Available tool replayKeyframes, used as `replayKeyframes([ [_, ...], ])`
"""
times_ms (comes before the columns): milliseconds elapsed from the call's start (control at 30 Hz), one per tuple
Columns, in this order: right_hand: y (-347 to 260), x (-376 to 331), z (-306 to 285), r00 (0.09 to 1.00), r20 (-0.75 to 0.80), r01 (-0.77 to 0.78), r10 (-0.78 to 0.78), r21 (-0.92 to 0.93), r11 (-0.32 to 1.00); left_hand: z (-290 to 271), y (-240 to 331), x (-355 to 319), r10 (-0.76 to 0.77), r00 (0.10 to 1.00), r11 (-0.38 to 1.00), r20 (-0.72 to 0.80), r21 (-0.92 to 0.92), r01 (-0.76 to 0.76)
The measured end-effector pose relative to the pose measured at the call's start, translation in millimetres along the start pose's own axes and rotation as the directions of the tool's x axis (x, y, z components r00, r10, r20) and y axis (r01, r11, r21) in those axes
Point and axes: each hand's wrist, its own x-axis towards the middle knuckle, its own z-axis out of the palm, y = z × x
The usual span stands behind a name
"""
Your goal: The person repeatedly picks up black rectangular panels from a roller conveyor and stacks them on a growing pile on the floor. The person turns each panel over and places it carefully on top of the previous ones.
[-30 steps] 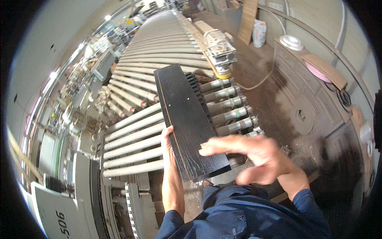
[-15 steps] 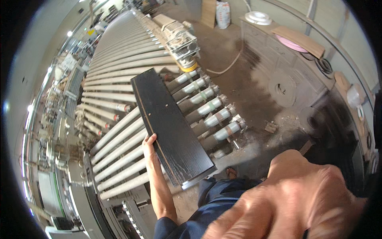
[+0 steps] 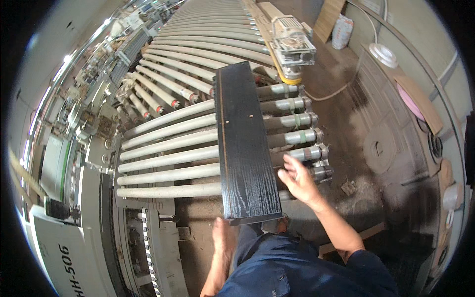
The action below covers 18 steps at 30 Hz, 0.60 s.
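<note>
A long black wood-grain panel [image 3: 247, 143] with a thin brown line along its left side lies lengthwise across the conveyor rollers [image 3: 170, 161]. Its near end juts past the last roller toward my body. My left hand [image 3: 224, 237] is at the panel's near left corner, thumb up beside the edge; its other fingers are blurred or hidden, so a grip cannot be made out. Just off the panel's right edge, my right hand [image 3: 299, 180] hangs with fingers apart and nothing in them. Two small pale specks show on the panel's upper face.
A motor unit [image 3: 293, 42] sits on the conveyor's right side, above a yellow part [image 3: 291, 79]. At the left stands a grey machine cabinet [image 3: 69, 247]. A hose [image 3: 336, 94] runs over the floor. Along the right wall are a white round lid [image 3: 383, 54] and cardboard [image 3: 420, 101].
My left hand has slid from the panel's left edge to its near corner. My right hand has dropped from close to the camera to beside the panel. The view has swung left.
</note>
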Motion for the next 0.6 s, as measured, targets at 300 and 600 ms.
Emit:
replayKeyframes([
  [300, 50.8, -26.9, 47.8, 0.966, -0.013, -0.258, 0.26, 0.086, 0.962, 68.2, -58.6, -1.5, -0.185, 0.975, 0.812, 0.123, -0.539, 0.222],
  [600, 23.4, -38.4, 53.2, 0.916, 0.156, -0.392, 0.37, 0.146, 0.908, 50.2, -21.0, 0.8, -0.121, 0.988, 0.777, 0.094, -0.61, 0.154],
])
